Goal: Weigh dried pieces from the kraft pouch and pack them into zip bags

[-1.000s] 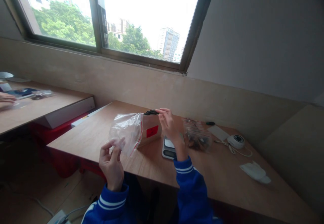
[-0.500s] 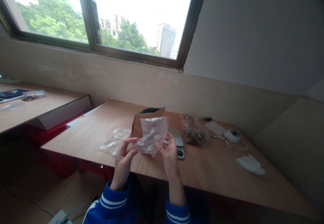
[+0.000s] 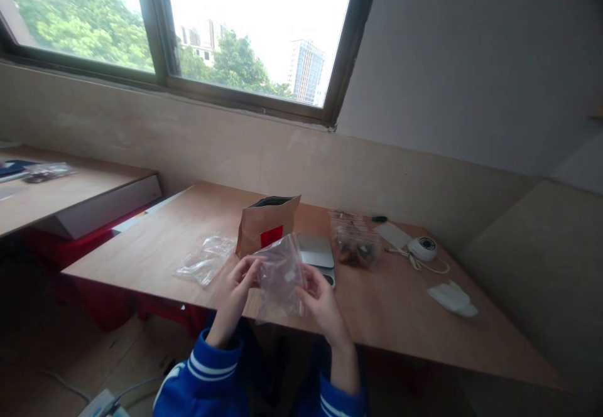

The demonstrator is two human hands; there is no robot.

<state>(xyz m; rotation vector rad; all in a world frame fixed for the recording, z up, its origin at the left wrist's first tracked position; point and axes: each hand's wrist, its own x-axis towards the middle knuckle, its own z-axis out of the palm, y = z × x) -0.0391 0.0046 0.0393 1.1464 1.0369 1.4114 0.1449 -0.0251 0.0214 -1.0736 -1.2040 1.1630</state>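
A clear zip bag [image 3: 281,285] hangs between my two hands over the front edge of the table, and nothing shows inside it. My left hand [image 3: 239,284] pinches the bag's left side; my right hand [image 3: 319,297] grips its right side. Just behind stands a brown paper pouch [image 3: 254,228] with a red label, its top gaping. A silver kitchen scale [image 3: 316,250] sits to the right of the pouch, its front partly hidden by my right hand. Left of the pouch lie crumpled clear plastic bags [image 3: 206,260].
Filled zip bags [image 3: 355,244] with dark contents lie right of the scale. Beyond them are a white dome camera [image 3: 423,249] with its cable, a white card [image 3: 392,235] and a crumpled white tissue [image 3: 453,297]. Another table [image 3: 108,184] stands at the left.
The bag has been lowered and turned, now hanging more upright and spread flatter. The pouch's red label has come into view behind it. The head view has shifted slightly.
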